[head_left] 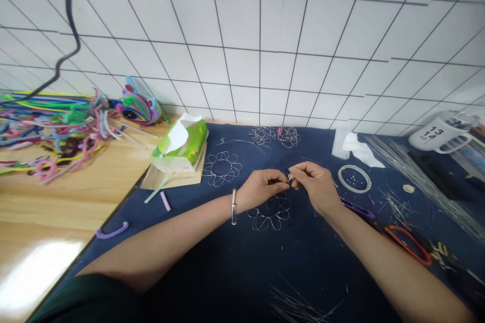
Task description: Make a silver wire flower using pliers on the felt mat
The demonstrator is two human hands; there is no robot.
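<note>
My left hand (264, 185) and my right hand (315, 184) meet above the dark blue mat, fingertips almost touching. Both are closed in a pinch. A short thin pale piece (290, 178), perhaps a wire end, shows between the fingertips. Below my left fingers lies a flower-shaped ring of looped wire (269, 217), its upper part hidden by the hand; the left fingers seem to grip its edge. Another looped wire flower (223, 168) rests flat to the left. Two tangled wire forms (262, 135) sit by the wall, one with a pink spot.
On the left are a green tissue pack (184, 144) and colourful pipe cleaners (76, 131). Toward the right lie a round dish of beads (354, 179), a bundle of wires (424, 176), orange-handled scissors or pliers (409, 245) and a white mug (439, 132). Loose wires (297, 305) lie in front.
</note>
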